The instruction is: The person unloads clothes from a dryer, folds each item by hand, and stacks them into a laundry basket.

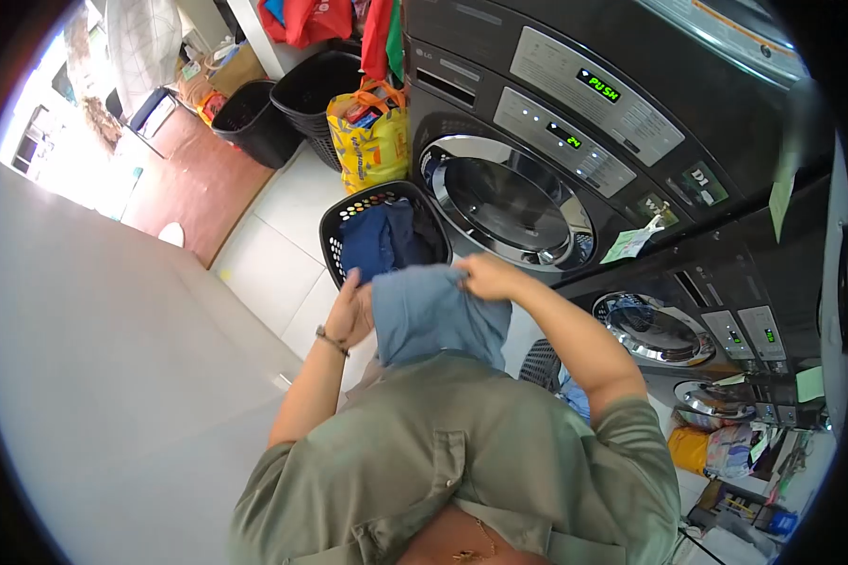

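A blue-grey piece of fabric [433, 315] hangs in front of my body; what kind of garment it is does not show. My right hand [490, 277] pinches its upper right corner. At the left edge of the fabric is my left hand [351, 313], fingers stretched upward and the palm turned toward the cloth. Just beyond the fabric stands a black laundry basket [332, 247] with folded dark blue clothes [367, 235] inside. The fabric's lower end is hidden against my shirt.
A front-load washer [509, 202] stands right of the basket, its panel lit. A yellow bag [372, 141] and stacked black baskets [316, 89] are behind. A white surface [141, 377] borders my left. More machines [655, 330] line the right.
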